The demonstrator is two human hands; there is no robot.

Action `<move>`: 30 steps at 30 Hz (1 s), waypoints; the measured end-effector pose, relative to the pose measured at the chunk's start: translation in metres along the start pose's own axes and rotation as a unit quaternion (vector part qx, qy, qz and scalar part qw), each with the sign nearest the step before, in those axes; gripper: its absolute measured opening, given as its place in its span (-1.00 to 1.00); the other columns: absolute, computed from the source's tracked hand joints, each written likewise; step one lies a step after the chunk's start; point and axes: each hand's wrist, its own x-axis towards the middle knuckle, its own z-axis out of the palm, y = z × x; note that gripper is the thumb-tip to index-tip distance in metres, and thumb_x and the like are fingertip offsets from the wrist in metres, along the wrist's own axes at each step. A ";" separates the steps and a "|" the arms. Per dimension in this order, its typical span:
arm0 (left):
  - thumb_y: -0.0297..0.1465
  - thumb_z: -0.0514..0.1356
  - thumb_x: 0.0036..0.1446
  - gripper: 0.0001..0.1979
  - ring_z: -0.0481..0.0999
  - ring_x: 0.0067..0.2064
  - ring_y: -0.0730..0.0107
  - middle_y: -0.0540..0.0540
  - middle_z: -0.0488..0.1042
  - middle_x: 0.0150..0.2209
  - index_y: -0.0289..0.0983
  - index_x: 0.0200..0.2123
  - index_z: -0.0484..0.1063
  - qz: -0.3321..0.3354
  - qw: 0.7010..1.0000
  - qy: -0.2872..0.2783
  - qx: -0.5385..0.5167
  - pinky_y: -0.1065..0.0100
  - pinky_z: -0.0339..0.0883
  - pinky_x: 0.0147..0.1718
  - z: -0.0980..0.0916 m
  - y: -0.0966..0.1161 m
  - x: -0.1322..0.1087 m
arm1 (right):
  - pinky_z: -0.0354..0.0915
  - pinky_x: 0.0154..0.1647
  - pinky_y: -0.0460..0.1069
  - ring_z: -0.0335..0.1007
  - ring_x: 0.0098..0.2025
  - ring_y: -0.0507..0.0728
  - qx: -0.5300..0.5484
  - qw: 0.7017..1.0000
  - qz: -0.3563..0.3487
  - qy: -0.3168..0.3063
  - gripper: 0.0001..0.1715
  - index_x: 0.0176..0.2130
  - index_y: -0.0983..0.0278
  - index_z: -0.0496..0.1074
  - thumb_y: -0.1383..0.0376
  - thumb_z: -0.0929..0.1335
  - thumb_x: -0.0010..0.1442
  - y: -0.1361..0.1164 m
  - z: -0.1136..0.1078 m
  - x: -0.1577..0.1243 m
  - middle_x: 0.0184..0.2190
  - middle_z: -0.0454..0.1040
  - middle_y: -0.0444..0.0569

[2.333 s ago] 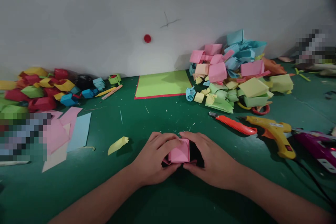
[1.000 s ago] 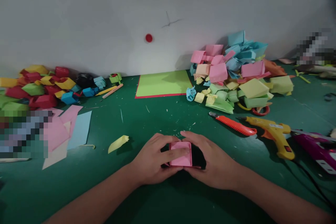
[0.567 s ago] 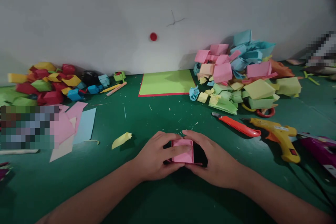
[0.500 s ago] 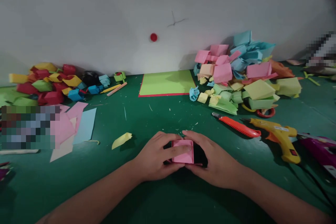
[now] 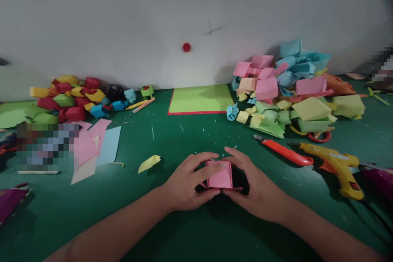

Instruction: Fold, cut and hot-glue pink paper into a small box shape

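Observation:
A small pink folded-paper box [image 5: 220,177] is between my hands, low over the green table. My left hand [image 5: 187,182] closes on its left side, one finger lying across the top and the thumb along the near edge. From the other side, my right hand [image 5: 256,186] curves around the box, its thumb at the near right edge and its index finger raised off the far side. Pink flaps stick out at the box's lower left and right. The underside is hidden. Left of my hands lies a yellow paper scrap [image 5: 149,163].
Folded paper pieces are heaped at the left [image 5: 73,112] and right [image 5: 267,89]. A lime sheet with a red edge [image 5: 201,100] lies by the wall. On the right are an orange cutter [image 5: 287,152] and a yellow glue gun [image 5: 337,161]; on the left, a blue paper sheet [image 5: 109,145].
The whole view has shifted, so the table things appear farther right. My right index finger has lifted a little from the pink box; both hands remain around it.

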 end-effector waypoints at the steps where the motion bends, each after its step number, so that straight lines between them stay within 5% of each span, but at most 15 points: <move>1: -0.19 0.18 0.34 -0.46 0.43 0.21 0.09 -0.30 0.36 0.22 -0.14 0.32 0.18 -0.005 1.000 -0.002 -0.008 0.08 0.40 0.11 0.000 0.000 0.000 | 0.36 0.25 0.31 0.38 0.25 0.30 0.001 1.000 0.000 0.004 -0.01 0.42 0.04 -0.13 0.25 0.42 0.21 0.001 0.000 -0.001 0.23 0.39 0.10; 7: -0.24 0.23 0.29 -0.41 0.42 0.24 0.05 -0.33 0.39 0.19 -0.18 0.31 0.17 -0.024 0.999 0.024 -0.043 0.01 0.39 0.17 0.001 0.001 -0.003 | 0.40 0.22 0.28 0.40 0.23 0.31 -0.014 0.999 -0.030 0.036 -0.17 0.36 0.09 0.02 0.24 0.41 0.24 0.002 0.002 0.000 0.29 0.30 0.18; 16: -0.30 0.24 0.28 -0.49 0.44 0.23 0.10 -0.34 0.40 0.18 -0.23 0.24 0.23 -0.027 0.996 0.072 -0.034 0.02 0.45 0.14 -0.004 0.004 0.003 | 0.35 0.25 0.28 0.40 0.22 0.28 0.045 0.999 -0.007 0.029 -0.13 0.37 0.14 0.01 0.25 0.43 0.22 0.004 0.002 0.008 0.23 0.35 0.17; 22: -0.56 0.12 0.28 -0.80 0.58 -0.10 0.32 -0.15 0.55 -0.12 -0.23 -0.12 0.47 -0.028 0.976 0.203 0.073 0.27 0.50 -0.13 -0.055 -0.001 0.003 | 0.43 0.17 0.23 0.43 0.20 0.26 0.083 0.994 0.058 0.029 -0.14 0.37 0.15 0.04 0.28 0.42 0.20 0.007 -0.001 0.015 0.21 0.39 0.15; 26: -0.51 0.19 0.24 -0.92 0.56 -0.17 0.33 -0.03 0.56 -0.22 -0.27 -0.25 0.49 -0.110 0.912 0.315 0.239 0.26 0.46 -0.13 -0.117 -0.026 -0.030 | 0.33 0.27 0.29 0.33 0.29 0.30 0.059 0.995 0.072 0.032 -0.10 0.39 0.15 0.02 0.26 0.42 0.20 0.011 -0.003 0.017 0.32 0.28 0.17; 30: -0.34 0.22 0.19 -0.74 0.46 -0.12 0.21 -0.06 0.47 -0.13 -0.28 -0.06 0.45 -0.438 0.760 0.313 0.365 0.06 0.38 0.02 -0.173 -0.058 -0.092 | 0.23 0.34 0.34 0.21 0.38 0.31 0.066 0.995 0.065 0.026 0.00 0.43 0.12 -0.08 0.25 0.43 0.19 0.013 -0.005 0.018 0.36 0.24 0.16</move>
